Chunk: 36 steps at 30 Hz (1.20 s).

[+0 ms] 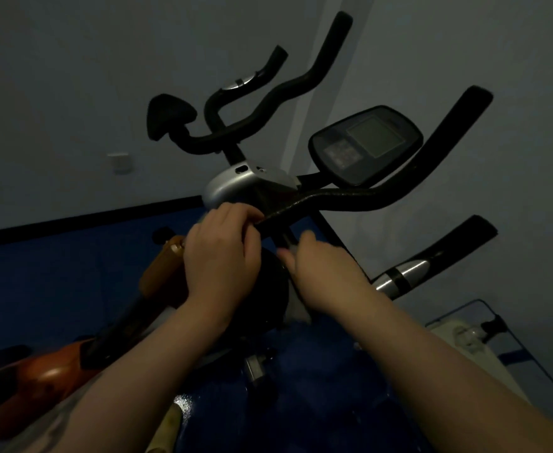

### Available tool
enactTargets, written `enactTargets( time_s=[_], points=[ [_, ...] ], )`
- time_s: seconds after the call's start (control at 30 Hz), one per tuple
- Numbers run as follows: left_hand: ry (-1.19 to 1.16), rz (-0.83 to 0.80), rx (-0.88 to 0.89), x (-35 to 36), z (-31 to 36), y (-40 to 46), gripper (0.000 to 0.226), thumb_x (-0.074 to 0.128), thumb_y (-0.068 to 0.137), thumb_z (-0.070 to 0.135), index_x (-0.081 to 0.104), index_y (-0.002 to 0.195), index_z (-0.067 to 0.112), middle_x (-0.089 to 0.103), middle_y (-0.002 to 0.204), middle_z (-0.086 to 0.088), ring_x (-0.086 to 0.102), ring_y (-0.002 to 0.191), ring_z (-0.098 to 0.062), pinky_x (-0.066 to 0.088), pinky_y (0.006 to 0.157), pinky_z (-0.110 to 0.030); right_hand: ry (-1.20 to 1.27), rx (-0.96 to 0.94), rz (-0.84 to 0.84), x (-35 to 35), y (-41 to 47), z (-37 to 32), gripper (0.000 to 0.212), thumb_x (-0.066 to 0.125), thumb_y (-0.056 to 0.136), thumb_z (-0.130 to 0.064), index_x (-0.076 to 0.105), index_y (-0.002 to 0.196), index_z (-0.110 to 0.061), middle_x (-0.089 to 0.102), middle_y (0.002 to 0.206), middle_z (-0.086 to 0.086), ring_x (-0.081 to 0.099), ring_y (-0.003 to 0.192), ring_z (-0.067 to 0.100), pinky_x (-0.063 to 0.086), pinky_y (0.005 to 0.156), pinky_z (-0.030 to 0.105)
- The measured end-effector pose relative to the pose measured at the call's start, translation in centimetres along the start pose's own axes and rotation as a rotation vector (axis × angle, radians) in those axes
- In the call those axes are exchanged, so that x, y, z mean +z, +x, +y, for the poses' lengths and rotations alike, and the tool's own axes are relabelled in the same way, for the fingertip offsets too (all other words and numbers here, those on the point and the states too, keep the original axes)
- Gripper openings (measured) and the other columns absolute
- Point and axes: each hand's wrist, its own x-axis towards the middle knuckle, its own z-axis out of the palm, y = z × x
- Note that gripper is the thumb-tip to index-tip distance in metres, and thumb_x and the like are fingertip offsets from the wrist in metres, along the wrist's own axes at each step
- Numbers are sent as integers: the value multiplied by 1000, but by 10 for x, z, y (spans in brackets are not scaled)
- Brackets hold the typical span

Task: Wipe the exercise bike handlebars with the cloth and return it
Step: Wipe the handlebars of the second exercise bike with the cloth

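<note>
Handlebar slants up-right.

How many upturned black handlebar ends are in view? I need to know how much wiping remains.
4: the short end upper left, the tall end top centre, one right of the console, one lower right. Others may be hidden.

Cloth — mostly hidden behind hands
</note>
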Motion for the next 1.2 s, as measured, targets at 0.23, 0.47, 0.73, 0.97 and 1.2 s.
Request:
enactTargets(
  time_s=[0.23,0.47,0.73,0.97,1.2],
  points=[
    [-450,-13,-415,-4,-12,2,14,52,90,22,58,91,35,60,88,12,58,72,-3,48,64,-25,466,94,218,-9,-4,19,34,55,89,-43,42,116,-28,59,106,-10,55,91,7,41,67,21],
    [-544,-155,-441,-1,-24,-1,8,49,88,37,56,87,40,60,86,13,59,76,-2,46,60,-15,262,-256,566,-41,34,1,30,68,74,-48,65,82,-20,65,94,-8,55,90,5,36,78,14],
    [-637,-134,-483,1,-30,-10,22,44,79,55,57,86,39,62,88,11,60,82,-4,49,69,-26,1,-352,358,-33,46,32,38,43,92,-40,53,127,-27,55,122,0,42,125,17,15,116,50],
    [-658,-123,-493,1,-31,-11,22,47,79,54,55,87,36,61,85,12,59,81,-4,47,68,-25,239,-545,347,-29,67,-12,29,74,77,-29,60,94,-10,63,90,5,59,81,16,47,71,25],
    [-607,-128,-471,2,-33,-12,28,46,81,57,50,78,29,57,73,8,54,63,-6,42,55,-17,-127,-811,335,-24,79,-16,23,63,84,-29,64,77,-7,64,84,12,59,72,26,45,57,34]
  ],
)
